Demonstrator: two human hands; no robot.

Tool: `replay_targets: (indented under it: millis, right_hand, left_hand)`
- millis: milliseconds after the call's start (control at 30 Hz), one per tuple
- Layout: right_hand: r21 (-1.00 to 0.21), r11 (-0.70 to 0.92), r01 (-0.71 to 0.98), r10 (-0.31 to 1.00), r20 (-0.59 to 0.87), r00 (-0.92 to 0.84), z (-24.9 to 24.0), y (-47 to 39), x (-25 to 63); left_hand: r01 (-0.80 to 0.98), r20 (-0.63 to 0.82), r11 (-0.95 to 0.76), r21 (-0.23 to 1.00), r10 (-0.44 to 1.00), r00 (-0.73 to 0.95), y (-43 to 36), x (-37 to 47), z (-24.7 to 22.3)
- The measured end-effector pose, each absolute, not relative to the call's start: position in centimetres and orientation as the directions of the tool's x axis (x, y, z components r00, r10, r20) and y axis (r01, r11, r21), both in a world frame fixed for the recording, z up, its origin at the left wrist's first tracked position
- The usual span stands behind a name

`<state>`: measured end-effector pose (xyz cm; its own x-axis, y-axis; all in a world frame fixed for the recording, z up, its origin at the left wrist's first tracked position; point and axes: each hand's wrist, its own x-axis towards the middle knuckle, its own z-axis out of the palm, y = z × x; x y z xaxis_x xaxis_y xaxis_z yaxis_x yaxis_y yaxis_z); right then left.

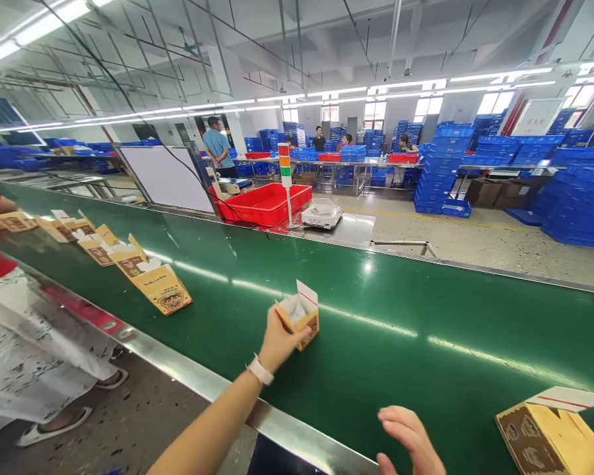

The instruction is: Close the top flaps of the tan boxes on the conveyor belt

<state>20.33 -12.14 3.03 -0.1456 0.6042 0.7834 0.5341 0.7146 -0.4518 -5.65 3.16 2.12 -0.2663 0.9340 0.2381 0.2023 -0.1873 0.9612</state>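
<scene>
My left hand (277, 340) is closed around the near side of a small yellow-and-brown cardboard box (311, 323). Its lid flap stands up, and something white shows inside. The box rests on the green conveyor belt (376, 369). Low in the picture, my right hand (410, 439) is over the belt with its fingers apart and nothing in them. Farther right stands another such box (549, 435), its flap raised, cut off by the picture's edge. Several more open boxes (163, 290) line the belt to the left.
A person in red and a white patterned skirt (24, 349) stands at the belt's left side. Across the belt are a red bin (264, 204), a signal light (285, 168) and a white scale (321, 214). Stacks of blue crates (443, 171) and other people are farther back.
</scene>
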Motion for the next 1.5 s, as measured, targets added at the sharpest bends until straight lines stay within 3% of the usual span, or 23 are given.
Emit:
replay_targets:
  millis: [100, 167, 267, 333, 400, 600, 700, 800, 933, 1033, 1200, 1300, 1400, 1500]
  right_hand:
    - [-0.414, 0.661, 0.626, 0.676, 0.691, -0.256, 2.1, -12.1, 19.0]
    - [-0.38, 0.616, 0.69, 0.698, 0.67, -0.253, 1.4, -12.1, 18.6]
    - [-0.39, 0.548, 0.74, 0.746, 0.629, -0.221, 0.9, -11.9, 18.7]
    - [-0.428, 0.506, 0.749, 0.777, 0.604, -0.18, 1.0, -11.7, 19.1]
    - [-0.456, 0.498, 0.738, 0.781, 0.605, -0.153, 1.3, -11.4, 19.4]
    - [-0.548, 0.517, 0.658, 0.733, 0.68, -0.009, 2.4, -10.5, 19.1]
    - [-0.718, 0.404, 0.566, 0.766, 0.604, 0.219, 2.5, -10.4, 18.5]
    - [-0.906, 0.194, 0.377, 0.79, 0.372, 0.487, 1.9, -10.2, 18.2]
    - [-1.0, -0.019, 0.012, 0.822, -0.008, 0.57, 1.5, -10.3, 18.5]
    - [-0.991, -0.084, -0.101, 0.854, -0.124, 0.505, 2.2, -10.5, 18.7]
    - [-0.993, -0.046, -0.111, 0.839, -0.099, 0.535, 3.2, -10.7, 19.7]
    - [-0.999, -0.036, -0.038, 0.791, -0.052, 0.609, 2.7, -11.4, 21.0]
    - [-0.957, 0.069, 0.282, 0.688, 0.25, 0.681, 2.3, -12.7, 21.6]
    - [-0.666, 0.156, 0.729, 0.585, 0.657, 0.476, 2.6, -13.7, 21.1]
  left_hand:
    - [0.223, 0.247, -0.218, 0.95, 0.963, -0.111, -2.6, -0.3, 0.8]
    - [0.23, 0.339, -0.335, 0.914, 0.941, 0.024, -5.7, 1.7, 0.3]
    - [0.239, 0.572, -0.603, 0.761, 0.798, 0.192, -7.8, 2.2, 0.1]
    - [0.264, 0.641, -0.7, 0.663, 0.714, 0.283, -7.7, 1.7, 0.4]
    - [0.294, 0.611, -0.706, 0.644, 0.706, 0.358, -7.1, 1.3, 1.2]
    - [0.295, 0.424, -0.599, 0.744, 0.765, 0.485, -6.1, 2.5, 4.5]
    - [0.193, 0.376, -0.457, 0.868, 0.86, 0.345, -6.1, 4.1, 4.5]
    - [0.082, 0.128, -0.146, 0.986, 0.972, 0.198, -5.7, 5.3, 4.1]
    - [-0.053, -0.194, 0.233, 0.971, 0.898, 0.395, -5.0, 5.8, 4.4]
    - [-0.126, -0.28, 0.399, 0.908, 0.804, 0.525, -4.7, 6.5, 4.9]
    - [-0.184, -0.313, 0.457, 0.87, 0.801, 0.51, -5.0, 9.1, 4.9]
    - [-0.185, -0.247, 0.358, 0.915, 0.861, 0.444, -5.3, 9.4, 4.6]
    - [-0.158, -0.136, 0.187, 0.969, 0.948, 0.289, -5.5, 7.3, 4.1]
    - [-0.178, -0.005, 0.021, 0.984, 0.996, 0.091, -5.1, 3.4, 3.4]
